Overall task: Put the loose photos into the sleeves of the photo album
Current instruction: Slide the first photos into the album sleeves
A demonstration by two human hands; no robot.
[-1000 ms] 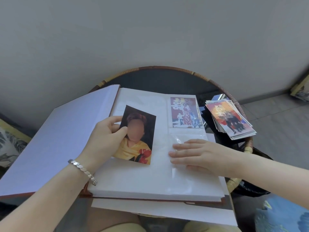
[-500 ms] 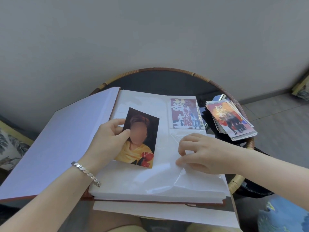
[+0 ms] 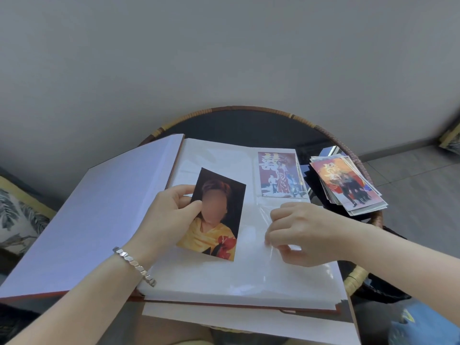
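1. Done so far, as far as the view shows: one sleeved colour print with a red backdrop (image 3: 280,174) sits in a pocket at the far right corner of the open white-paged photo album with a reddish-brown cover (image 3: 224,277); the rest of the album's facing page looks unfilled
2. In hand: the left hand (image 3: 166,215) pinches the left edge of a glossy portrait print with a dark ground and a yellow garment (image 3: 219,227), thumb on its face; the print hangs tilted just above the middle of the album's page
3. The right hand (image 3: 303,232), fingers curled, pinches the clear plastic sleeve film (image 3: 263,215) on the album's right half, just below the filled pocket, raising its edge; the hands are apart
4. Left to do: slip the portrait in, then clear the fanned stack of loose colour photos (image 3: 346,185) lying just off the album's right edge; I judge the task barely begun
5. Writing: a large pale Chinese character, seemingly the double-happiness sign, shows on the sleeved print and on the stack's top photo; no brand or label is readable on the album
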